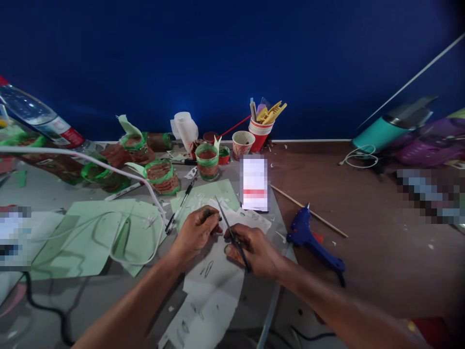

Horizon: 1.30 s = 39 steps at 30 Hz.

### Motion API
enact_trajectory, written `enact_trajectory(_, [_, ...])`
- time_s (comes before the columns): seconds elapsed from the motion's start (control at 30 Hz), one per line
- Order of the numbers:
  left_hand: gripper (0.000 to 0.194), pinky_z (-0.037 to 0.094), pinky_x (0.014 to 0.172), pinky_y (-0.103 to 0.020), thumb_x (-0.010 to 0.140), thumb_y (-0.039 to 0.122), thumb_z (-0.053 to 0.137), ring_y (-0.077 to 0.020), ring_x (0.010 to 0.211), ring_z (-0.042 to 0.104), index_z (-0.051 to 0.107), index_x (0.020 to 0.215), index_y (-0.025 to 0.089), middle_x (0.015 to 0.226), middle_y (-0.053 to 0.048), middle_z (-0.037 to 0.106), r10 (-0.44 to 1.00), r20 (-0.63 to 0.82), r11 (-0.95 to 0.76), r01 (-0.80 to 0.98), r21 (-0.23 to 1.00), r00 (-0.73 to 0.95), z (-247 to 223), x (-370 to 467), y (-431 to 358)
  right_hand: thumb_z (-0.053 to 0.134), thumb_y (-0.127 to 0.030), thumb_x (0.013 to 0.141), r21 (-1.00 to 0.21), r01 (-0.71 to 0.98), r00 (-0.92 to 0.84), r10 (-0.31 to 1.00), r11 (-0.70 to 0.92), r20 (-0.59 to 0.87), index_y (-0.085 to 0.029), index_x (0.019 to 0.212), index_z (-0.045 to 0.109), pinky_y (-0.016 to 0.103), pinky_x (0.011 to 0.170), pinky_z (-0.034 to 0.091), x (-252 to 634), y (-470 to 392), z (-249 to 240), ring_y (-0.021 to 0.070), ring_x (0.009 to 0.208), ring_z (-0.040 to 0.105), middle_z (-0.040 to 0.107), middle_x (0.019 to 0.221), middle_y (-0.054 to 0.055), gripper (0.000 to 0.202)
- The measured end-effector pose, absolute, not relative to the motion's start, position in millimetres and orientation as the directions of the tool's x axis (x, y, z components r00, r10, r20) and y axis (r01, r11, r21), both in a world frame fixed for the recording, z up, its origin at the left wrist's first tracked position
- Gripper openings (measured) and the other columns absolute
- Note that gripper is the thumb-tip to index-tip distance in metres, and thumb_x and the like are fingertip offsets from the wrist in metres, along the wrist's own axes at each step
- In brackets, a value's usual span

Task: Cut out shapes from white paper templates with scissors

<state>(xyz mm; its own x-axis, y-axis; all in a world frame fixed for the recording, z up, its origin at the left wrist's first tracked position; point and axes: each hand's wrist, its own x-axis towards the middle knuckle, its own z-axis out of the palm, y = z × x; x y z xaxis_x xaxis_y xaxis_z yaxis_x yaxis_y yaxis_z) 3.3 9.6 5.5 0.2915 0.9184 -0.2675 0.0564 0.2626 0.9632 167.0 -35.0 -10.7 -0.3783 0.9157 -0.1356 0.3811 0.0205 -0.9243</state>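
Near the middle, my right hand [250, 247] is closed on a dark pair of scissors [238, 245], whose narrow blade points up and left. Just left of the blade is my left hand [198, 230], its thumb and fingers pinched together; what lies between them is too small to make out. Beneath both hands lies a cut white sheet [214, 295] with small pencil outlines. Behind them is a light green paper piece [225, 189] with white scraps on it. A lit phone [254, 182] stands just beyond the right hand.
Green-rimmed brown jars [162, 177] and a red cup of tools [259, 135] are at the back. To the right lie a blue glue gun [308, 237] and a wooden stick [312, 212]. A white cable [145, 179] crosses green sheets [80, 242] at left.
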Motion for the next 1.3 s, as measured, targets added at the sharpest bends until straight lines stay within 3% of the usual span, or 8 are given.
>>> enact_trajectory(0.27, [0.010,0.033,0.051,-0.020,0.075,0.023,0.050,-0.0104,0.054,0.045,0.053,0.068,0.017,0.058,0.003,0.050,0.927,-0.176,0.098,0.240,0.966,0.332,-0.4,-4.3,14.0,0.059,-0.029,0.077,-0.882,0.466,-0.363,0.924,0.071,-0.118,-0.016,0.080,0.056,0.018,0.044,0.027,166.5,-34.1,-10.2,0.0087,0.050,0.037,0.045,0.055,-0.005,0.013])
enact_trajectory(0.6, [0.010,0.028,0.048,-0.021,0.075,0.025,0.048,-0.0091,0.050,0.037,0.053,0.070,0.018,0.058,0.004,0.049,0.929,-0.179,0.063,0.338,0.939,0.323,5.0,-6.7,13.3,0.058,-0.030,0.079,-0.902,0.430,-0.345,0.931,0.044,-0.119,-0.016,0.082,0.056,0.018,0.046,0.028,165.4,-36.8,-16.4,0.0085,0.051,0.039,0.047,0.055,-0.005,0.015])
enact_trajectory(0.97, [0.015,0.032,0.053,-0.022,0.080,0.029,0.047,-0.0118,0.055,0.043,0.051,0.070,0.019,0.056,0.004,0.045,0.968,-0.090,0.025,0.269,0.963,0.233,-4.0,-6.3,14.8,0.060,-0.032,0.077,-0.889,0.451,-0.340,0.935,0.073,-0.096,-0.016,0.080,0.057,0.018,0.046,0.029,163.2,-37.3,-11.5,0.0085,0.050,0.039,0.046,0.055,-0.005,0.017])
enact_trajectory(1.3, [0.016,0.036,0.056,-0.023,0.080,0.029,0.048,-0.0128,0.057,0.048,0.052,0.068,0.019,0.056,0.004,0.047,0.971,-0.107,0.058,0.228,0.972,0.212,-7.2,-3.1,13.3,0.062,-0.033,0.076,-0.870,0.483,-0.332,0.941,0.105,-0.071,-0.016,0.079,0.059,0.019,0.047,0.031,163.8,-37.2,-12.0,0.0093,0.051,0.040,0.052,0.058,-0.003,0.017])
